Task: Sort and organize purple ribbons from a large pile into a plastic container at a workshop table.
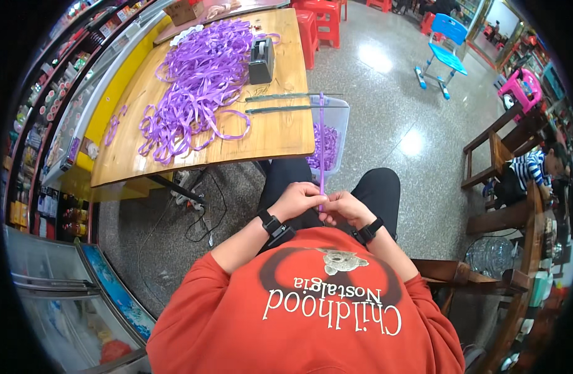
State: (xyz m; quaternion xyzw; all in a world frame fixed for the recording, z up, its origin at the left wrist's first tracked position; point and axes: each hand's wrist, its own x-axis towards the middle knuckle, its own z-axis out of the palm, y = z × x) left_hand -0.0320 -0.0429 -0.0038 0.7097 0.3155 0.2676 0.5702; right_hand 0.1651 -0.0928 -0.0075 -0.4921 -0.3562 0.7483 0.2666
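Note:
Close to my lap, both hands pinch a narrow purple ribbon (322, 149) that runs up to two thin dark rods (280, 108) jutting past the table's right edge. My left hand (301, 201) is closed on it, thumb and fingertips together. Pressed up against it from the other side, my right hand (349, 209) is closed on the ribbon's lower part, its fingertips partly hidden. Beneath the rods a clear plastic bin (342, 134) holds more purple ribbon pieces. A large heap of looped purple ribbon (199, 81) covers much of the wooden table (280, 140).
A black tape dispenser (261, 65) stands beside the heap. Cables (219, 215) lie on the floor under the table. Red stools (324, 22) and a blue chair (449, 53) are farther off. At right, a person in a striped top (528, 168) is near wooden furniture (498, 218).

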